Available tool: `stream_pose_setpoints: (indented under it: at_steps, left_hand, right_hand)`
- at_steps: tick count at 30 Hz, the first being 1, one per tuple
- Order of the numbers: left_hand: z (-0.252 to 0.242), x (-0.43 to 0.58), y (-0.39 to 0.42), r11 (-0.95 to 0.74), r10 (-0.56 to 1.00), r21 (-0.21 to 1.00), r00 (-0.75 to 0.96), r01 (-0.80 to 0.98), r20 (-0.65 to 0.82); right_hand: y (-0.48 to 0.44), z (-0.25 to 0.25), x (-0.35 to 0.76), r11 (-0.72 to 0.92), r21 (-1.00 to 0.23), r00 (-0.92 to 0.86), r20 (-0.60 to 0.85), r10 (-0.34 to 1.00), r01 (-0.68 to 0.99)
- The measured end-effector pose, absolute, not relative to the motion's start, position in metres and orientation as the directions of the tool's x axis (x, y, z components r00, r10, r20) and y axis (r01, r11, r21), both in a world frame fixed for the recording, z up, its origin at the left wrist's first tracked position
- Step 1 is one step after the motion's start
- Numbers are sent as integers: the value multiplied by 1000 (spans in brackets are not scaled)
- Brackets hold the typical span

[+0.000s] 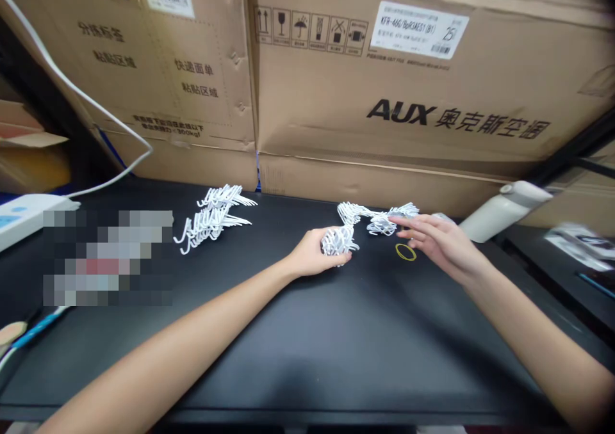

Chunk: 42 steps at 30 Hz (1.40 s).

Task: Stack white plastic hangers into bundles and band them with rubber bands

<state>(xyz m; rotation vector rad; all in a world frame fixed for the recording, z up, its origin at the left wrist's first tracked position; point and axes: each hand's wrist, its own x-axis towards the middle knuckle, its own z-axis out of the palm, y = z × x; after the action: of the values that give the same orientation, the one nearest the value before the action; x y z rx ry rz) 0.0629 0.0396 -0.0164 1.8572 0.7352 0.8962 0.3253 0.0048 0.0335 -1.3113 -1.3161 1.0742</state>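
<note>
My left hand [312,253] is wrapped around the near end of a bundle of thin white hooks [337,241], whose curved ends stick out past my fingers and thumb. Another clump of the white hooks [383,223] lies behind and to the right. My right hand [442,243] reaches over that clump with fingers stretched out, the fingertips at its edge; whether they touch it I cannot tell. Just under those fingers is a yellow rubber band [406,252], on or close to the black tabletop [307,344].
Two more piles of white hooks [206,226] lie left of centre. Large cardboard boxes [336,127] wall off the back. A whitish bottle [502,211] leans at the right; a white power strip [33,213] and a blurred-out object [106,261] are at the left.
</note>
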Motion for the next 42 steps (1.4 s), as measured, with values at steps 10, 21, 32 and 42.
stream_pose_setpoints:
  at_steps: [10, 21, 32, 42]
  left_hand:
    - [-15, 62, 41, -303, 723, 950, 667, 75, 178]
    - [-12, 62, 47, -33, 740, 999, 672, -24, 40]
    - [-10, 54, 52, 320, 816, 867, 577, -381, -47]
    - [-9, 53, 49, 437, 828, 775, 541, -456, -149]
  right_hand:
    - [18, 70, 238, 599, -607, -550, 298, 780, 521]
    - [30, 71, 250, 700, -466, -590, 383, 710, 540]
    - [46, 52, 258, 535, -675, -603, 166, 780, 507]
    - [41, 63, 259, 438, -738, -546, 113, 830, 514]
